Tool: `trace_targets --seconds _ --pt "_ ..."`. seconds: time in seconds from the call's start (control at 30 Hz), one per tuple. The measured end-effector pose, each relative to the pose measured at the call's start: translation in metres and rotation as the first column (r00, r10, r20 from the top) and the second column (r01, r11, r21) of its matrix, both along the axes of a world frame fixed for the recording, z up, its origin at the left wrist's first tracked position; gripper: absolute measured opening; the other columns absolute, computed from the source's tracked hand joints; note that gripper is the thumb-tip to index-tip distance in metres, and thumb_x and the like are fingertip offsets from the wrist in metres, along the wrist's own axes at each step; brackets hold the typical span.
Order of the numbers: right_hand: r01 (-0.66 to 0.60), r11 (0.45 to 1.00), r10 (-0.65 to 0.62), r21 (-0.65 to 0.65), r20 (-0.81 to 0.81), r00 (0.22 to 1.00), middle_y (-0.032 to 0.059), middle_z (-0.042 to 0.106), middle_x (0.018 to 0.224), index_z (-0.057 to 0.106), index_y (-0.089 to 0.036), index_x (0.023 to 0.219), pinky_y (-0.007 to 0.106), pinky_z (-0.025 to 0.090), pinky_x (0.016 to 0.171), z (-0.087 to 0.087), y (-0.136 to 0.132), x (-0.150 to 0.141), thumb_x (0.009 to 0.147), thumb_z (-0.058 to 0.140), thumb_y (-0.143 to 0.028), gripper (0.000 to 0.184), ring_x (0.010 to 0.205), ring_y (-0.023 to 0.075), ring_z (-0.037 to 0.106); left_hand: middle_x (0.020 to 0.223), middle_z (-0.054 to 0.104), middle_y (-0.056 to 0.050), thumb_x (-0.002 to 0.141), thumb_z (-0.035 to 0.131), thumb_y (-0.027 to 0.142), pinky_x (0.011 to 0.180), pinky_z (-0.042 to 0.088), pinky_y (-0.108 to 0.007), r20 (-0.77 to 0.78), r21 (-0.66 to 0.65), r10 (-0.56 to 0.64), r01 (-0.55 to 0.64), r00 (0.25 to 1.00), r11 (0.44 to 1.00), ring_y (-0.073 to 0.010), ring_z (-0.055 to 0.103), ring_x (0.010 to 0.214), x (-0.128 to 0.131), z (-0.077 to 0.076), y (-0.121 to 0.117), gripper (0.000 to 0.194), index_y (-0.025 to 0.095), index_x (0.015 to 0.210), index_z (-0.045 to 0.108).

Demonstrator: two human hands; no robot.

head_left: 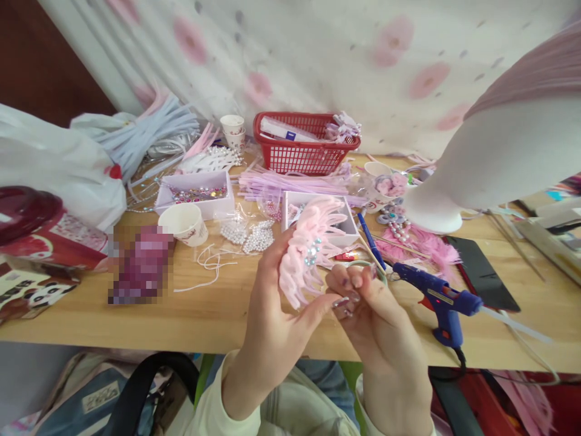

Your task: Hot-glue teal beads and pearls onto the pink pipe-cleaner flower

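My left hand [275, 333] is closed around a pink fuzzy flower-like ornament [297, 257], which looks made of pipe cleaners. Light-blue gems are clustered at its middle, and its petals fan out to the right. Close beside it, my right hand [384, 327] has its fingers curled in a pinch, near the left thumb; what they hold, if anything, cannot be made out. A blue glue gun [438, 297] lies to the right of my right hand. Behind the ornament stands a white box [349, 225] with small parts in it.
A red basket [308, 158] stands at the back among bundled lilac pipe cleaners [290, 183]. Pearl beads [258, 236], a paper cup [184, 223] and a gem box [195, 209] sit left. A white mannequin head [508, 157] and a dark phone-like slab [485, 272] occupy the right.
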State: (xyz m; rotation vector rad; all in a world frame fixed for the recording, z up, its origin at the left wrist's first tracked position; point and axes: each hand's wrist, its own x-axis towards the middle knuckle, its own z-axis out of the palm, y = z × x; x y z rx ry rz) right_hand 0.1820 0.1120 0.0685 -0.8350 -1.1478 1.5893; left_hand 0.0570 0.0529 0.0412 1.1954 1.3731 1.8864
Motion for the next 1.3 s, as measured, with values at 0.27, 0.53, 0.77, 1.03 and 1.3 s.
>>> trace_targets --seconds 0.27,0.53,0.77,1.03,1.3 --pt "0.286 0.856 -0.400 0.431 0.200 0.895 0.0003 0.066 0.079 0.076 -0.026 0.070 0.031 0.048 0.070 -0.006 -0.002 0.008 0.081 0.090 -0.031 0.019 0.077 0.0167 0.060 0.147 0.064 -0.003 0.085 0.087 0.039 0.118 0.050 -0.038 0.347 -0.022 -0.156 0.175 0.925 0.984 -0.0257 0.060 0.140 -0.002 0.016 -0.006 0.065 0.035 0.140 0.053" --pt "0.212 0.896 -0.229 0.390 -0.003 0.974 0.0031 0.081 0.090 0.068 -0.025 0.079 0.031 0.057 0.066 0.002 -0.015 -0.003 0.093 0.080 -0.035 0.020 0.077 0.0193 0.074 0.147 0.065 -0.008 0.092 0.075 0.054 0.119 0.049 -0.049 0.446 0.071 -0.230 0.222 0.865 0.972 -0.0321 0.061 0.139 0.004 0.027 -0.005 0.052 0.034 0.136 0.058" --pt "0.270 0.884 -0.301 0.382 0.024 0.953 -0.0032 0.067 0.058 0.065 -0.023 0.084 0.024 0.050 0.053 0.000 -0.009 0.005 0.100 0.072 -0.037 0.022 0.049 0.0124 0.060 0.123 0.076 -0.007 0.083 0.083 0.056 0.111 0.054 -0.042 0.630 0.011 -0.144 0.177 0.763 0.984 -0.0278 0.070 0.122 -0.008 0.024 -0.003 0.044 0.028 0.115 0.075" --pt "0.465 0.735 -0.562 0.494 0.059 0.825 -0.0051 0.057 0.051 0.057 -0.021 0.072 0.027 0.043 0.053 0.003 0.010 0.027 0.101 0.066 -0.054 0.045 0.047 0.0122 0.053 0.095 0.079 -0.007 0.082 0.079 0.040 0.082 0.064 -0.027 0.673 0.067 0.143 -0.252 0.726 0.965 -0.0194 0.075 0.087 -0.052 0.024 0.004 0.022 0.020 0.090 0.080" --pt "0.359 0.898 -0.378 0.254 0.031 0.925 -0.0065 0.031 0.034 0.042 -0.023 0.047 0.029 0.022 0.040 0.007 0.013 0.021 0.094 0.069 -0.066 0.069 0.032 0.0091 0.032 0.093 0.079 -0.006 0.074 0.084 0.043 0.082 0.064 -0.026 0.687 -0.004 0.165 -0.223 0.708 0.975 -0.0195 0.075 0.092 -0.050 0.019 0.002 0.025 0.022 0.087 0.080"
